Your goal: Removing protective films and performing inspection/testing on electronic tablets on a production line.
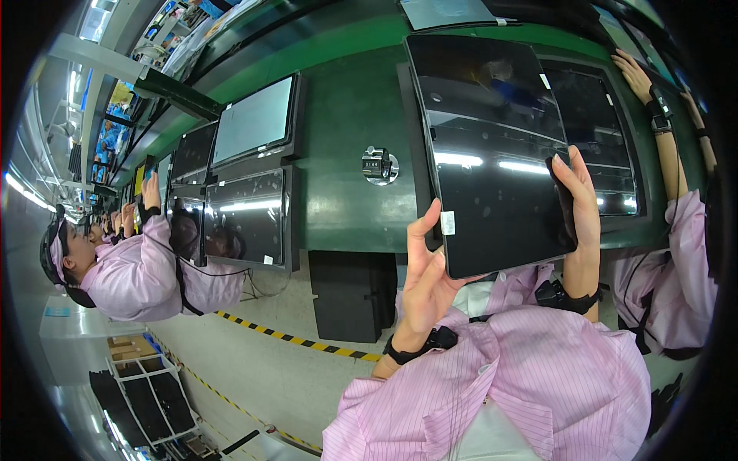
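Observation:
A large black glossy screen panel (pixel 492 207) is held up, tilted, in front of me above the green bench. My left hand (pixel 427 280) grips its lower left edge, near a small white label (pixel 448 223). On the opposite edge my right hand (pixel 580 188) has its thumb against the glass and its other fingers partly hidden. Ceiling lights reflect in the panel. Just beyond it, a second dark screen (pixel 596 131) lies in a dark tray on the bench. A small metal tally counter (pixel 380 166) sits to the left of the held panel.
More screens in dark trays (pixel 250 211) stand at the left, beside a co-worker in pink (pixel 146 269). Another person's hand (pixel 635 77) reaches in at the far right. Stacked black trays (pixel 346 296) stand below the bench edge. Striped tape (pixel 292 335) marks the floor.

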`<state>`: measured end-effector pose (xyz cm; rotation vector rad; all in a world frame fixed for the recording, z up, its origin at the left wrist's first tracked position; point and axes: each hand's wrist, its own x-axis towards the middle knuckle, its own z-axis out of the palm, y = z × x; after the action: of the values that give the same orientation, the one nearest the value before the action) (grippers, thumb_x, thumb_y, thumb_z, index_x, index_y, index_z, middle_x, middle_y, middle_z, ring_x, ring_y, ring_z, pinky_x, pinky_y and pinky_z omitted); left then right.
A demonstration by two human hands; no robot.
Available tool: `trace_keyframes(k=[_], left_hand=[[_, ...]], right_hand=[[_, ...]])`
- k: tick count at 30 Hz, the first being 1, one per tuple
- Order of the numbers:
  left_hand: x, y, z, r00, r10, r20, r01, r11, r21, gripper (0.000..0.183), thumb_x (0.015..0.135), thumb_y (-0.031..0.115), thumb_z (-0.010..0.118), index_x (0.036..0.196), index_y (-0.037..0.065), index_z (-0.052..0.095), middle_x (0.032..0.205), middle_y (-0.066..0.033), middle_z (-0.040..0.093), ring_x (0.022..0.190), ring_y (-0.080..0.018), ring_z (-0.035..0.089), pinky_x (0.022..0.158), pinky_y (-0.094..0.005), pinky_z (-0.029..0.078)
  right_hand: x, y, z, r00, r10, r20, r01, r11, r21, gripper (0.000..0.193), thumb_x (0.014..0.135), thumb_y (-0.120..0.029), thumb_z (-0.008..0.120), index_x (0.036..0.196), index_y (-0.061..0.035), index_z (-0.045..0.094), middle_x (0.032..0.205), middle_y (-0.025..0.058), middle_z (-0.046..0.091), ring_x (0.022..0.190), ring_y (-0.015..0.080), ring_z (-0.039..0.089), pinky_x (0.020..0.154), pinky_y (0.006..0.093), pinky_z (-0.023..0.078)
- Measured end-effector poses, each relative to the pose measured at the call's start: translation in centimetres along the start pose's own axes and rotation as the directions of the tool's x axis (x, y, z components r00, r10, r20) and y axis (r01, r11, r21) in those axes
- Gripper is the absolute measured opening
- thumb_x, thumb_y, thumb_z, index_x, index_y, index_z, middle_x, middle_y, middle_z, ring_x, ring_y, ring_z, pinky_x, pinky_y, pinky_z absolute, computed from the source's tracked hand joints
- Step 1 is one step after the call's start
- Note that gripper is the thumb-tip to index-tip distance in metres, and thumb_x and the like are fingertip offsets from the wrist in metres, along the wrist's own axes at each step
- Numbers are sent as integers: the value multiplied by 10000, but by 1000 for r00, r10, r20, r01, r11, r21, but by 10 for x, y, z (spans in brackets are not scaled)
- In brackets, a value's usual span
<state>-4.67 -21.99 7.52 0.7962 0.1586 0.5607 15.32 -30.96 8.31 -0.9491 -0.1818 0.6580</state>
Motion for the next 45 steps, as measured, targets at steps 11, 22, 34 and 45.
trace_keyframes(k=[11,22,34,45], left_hand=[[19,-9,-12,977,-196,-80,208,962,175,572,928,136,483,1413,161,181,1193,-35,429,956,-87,442,806,-198,387],[27,-4,-19,985,-157,68,123,926,356,430,926,118,496,1317,14,351,1296,-77,378,1225,-138,328,996,-278,302],[28,-9,-32,960,-153,236,89,962,260,385,929,108,463,1293,38,357,1202,-35,397,816,-69,415,821,-231,441],[24,-9,-34,974,-51,222,1,975,220,510,865,-33,375,1353,29,241,1342,-86,274,1078,-114,458,938,-302,473]], right_hand=[[36,-70,14,955,241,174,189,-42,-981,279,812,-243,662,719,4,572,551,127,578,528,199,606,495,298,425],[393,24,86,561,298,772,664,-719,-205,647,898,-541,408,1363,-95,352,1327,226,416,1267,415,322,1053,452,296],[398,27,158,388,330,861,614,-789,25,122,846,-113,496,898,-6,467,709,176,614,661,340,629,599,402,507],[157,175,372,-109,176,978,893,-415,174,68,705,6,537,712,53,585,740,225,604,687,340,641,567,391,528]])
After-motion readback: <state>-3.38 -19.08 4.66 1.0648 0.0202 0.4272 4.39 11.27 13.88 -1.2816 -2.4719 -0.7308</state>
